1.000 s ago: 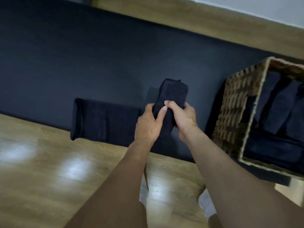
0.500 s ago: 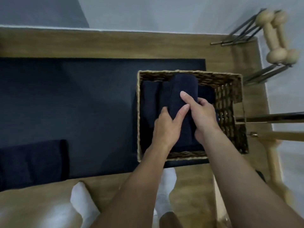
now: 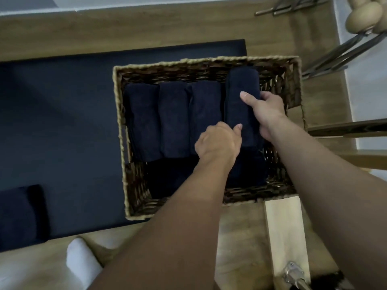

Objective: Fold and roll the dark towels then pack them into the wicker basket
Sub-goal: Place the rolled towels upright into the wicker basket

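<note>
The wicker basket (image 3: pixel 120 130) stands on a dark mat, seen from above. Three rolled dark towels (image 3: pixel 173 120) lie side by side in its far half. A fourth rolled dark towel (image 3: pixel 240 91) sits at their right, raised a little higher. My right hand (image 3: pixel 266 109) grips this roll from its right side, thumb across the top. My left hand (image 3: pixel 217 143) holds its near end, thumb against the cloth. More dark cloth fills the basket's near half, partly hidden by my arms. Another folded dark towel (image 3: pixel 18 214) lies on the mat at the lower left.
The dark mat (image 3: pixel 62 105) covers a wooden floor (image 3: pixel 146 28). A pale wooden leg with a metal fitting (image 3: pixel 287 233) stands just right of the basket. Metal rods and wooden knobs (image 3: pixel 364 15) are at the top right. A white sock (image 3: pixel 81 260) shows below.
Both hands carried the rolled towel from over the mat to the basket and lowered it into the right end of the row. The view swung right over the basket.
</note>
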`<state>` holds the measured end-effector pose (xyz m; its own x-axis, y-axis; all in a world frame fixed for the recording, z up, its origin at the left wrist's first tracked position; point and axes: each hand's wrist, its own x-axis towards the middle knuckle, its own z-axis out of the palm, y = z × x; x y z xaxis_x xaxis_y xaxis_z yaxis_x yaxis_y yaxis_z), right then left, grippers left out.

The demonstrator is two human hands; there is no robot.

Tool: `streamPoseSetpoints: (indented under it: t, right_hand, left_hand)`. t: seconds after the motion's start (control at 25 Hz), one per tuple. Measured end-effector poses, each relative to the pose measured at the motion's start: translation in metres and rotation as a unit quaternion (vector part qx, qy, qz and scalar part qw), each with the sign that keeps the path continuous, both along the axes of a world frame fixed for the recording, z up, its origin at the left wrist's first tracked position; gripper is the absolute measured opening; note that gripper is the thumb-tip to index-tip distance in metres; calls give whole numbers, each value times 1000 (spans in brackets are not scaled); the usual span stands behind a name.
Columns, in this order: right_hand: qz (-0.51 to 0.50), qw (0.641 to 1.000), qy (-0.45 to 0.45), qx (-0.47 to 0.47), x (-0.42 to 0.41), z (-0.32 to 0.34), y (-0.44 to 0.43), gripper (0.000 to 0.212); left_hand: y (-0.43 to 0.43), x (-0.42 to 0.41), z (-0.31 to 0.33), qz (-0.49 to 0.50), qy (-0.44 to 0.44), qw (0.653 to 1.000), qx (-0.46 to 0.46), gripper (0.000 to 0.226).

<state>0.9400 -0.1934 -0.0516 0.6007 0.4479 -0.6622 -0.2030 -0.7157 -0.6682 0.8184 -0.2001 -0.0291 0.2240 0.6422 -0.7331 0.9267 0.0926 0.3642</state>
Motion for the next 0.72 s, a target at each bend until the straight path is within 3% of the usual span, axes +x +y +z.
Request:
streamPoseSetpoints:
  t: [0.16, 0.32, 0.48, 0.6, 0.72]
  right_hand:
    - [43, 998, -23, -26, -11, -36, 6, 32]
    - [120, 980, -132, -85, -19, -41, 13, 40]
    - [101, 971, -186, -110, -32, -19, 20, 58]
    - [41, 972, -227, -37, -82, 9, 22, 51]
    - [60, 972, -215, 77, -181, 45, 22, 39]
  left_hand:
    - [12, -4, -23, -94, 72, 993, 26, 53]
    - [15, -10, -24, -121, 79, 989, 32, 52]
    - [14, -34, -11, 1, -16, 1000, 13, 46]
    - [18, -81, 0, 120, -97, 988, 29, 38]
    - [26, -153, 16, 237, -137, 959, 67, 38]
